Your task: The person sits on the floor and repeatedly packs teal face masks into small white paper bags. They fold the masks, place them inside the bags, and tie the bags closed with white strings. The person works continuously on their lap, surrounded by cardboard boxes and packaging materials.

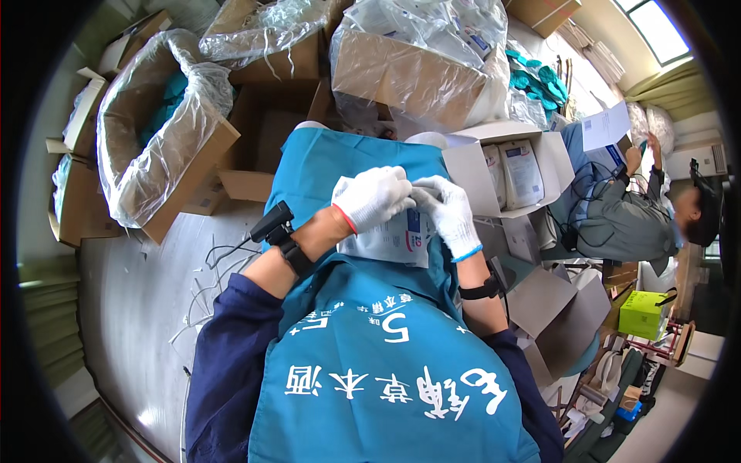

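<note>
On the teal apron [351, 150] over my lap lies a white printed plastic packet [386, 243], partly covered by my hands. My left hand [372, 199], in a white knit glove with a red cuff edge, is closed, its fingertips bent toward the other hand. Close against it is my right hand [448, 214], gloved in white with a blue cuff edge, its thumb and fingers pinched together. Both sets of fingertips meet above the packet. What they pinch is too small or hidden to make out.
Ahead stands a large plastic-lined carton [409, 77] full of packets. Left of it are an opened carton [274, 116] and a lined carton [166, 139] holding teal cloth. A white box [532, 170] with packets is at my right. Beyond it a person [633, 216] handles a box.
</note>
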`<state>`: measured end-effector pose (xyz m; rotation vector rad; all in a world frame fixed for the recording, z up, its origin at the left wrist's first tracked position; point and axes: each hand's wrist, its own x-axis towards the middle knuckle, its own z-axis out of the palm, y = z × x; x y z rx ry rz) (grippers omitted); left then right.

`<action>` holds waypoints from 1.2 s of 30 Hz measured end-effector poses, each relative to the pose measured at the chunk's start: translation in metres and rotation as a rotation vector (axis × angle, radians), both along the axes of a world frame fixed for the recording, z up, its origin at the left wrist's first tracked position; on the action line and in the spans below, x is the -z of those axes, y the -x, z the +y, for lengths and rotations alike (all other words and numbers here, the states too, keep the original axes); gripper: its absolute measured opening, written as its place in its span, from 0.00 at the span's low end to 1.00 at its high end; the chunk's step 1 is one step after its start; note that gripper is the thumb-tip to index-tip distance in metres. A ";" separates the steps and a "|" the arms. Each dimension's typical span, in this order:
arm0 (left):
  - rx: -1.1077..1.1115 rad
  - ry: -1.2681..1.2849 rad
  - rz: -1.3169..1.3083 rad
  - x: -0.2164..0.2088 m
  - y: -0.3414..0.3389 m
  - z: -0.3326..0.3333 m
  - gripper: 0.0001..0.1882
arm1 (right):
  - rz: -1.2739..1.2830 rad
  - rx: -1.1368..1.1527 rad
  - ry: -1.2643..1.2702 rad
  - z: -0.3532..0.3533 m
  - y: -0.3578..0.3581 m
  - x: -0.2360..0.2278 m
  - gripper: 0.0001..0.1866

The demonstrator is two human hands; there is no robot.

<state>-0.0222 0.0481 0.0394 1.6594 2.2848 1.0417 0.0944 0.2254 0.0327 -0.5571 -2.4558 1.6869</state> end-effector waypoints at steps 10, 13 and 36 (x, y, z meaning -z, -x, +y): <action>0.022 0.377 -0.297 -0.010 0.010 -0.013 0.11 | 0.411 0.006 -0.378 -0.036 0.001 -0.012 0.02; -0.012 0.311 -0.020 -0.007 -0.005 -0.013 0.13 | 0.213 0.078 -0.243 -0.040 0.005 -0.013 0.03; -0.632 -0.689 0.334 -0.090 -0.016 -0.083 0.07 | 0.102 0.027 1.504 -0.040 0.036 0.064 0.20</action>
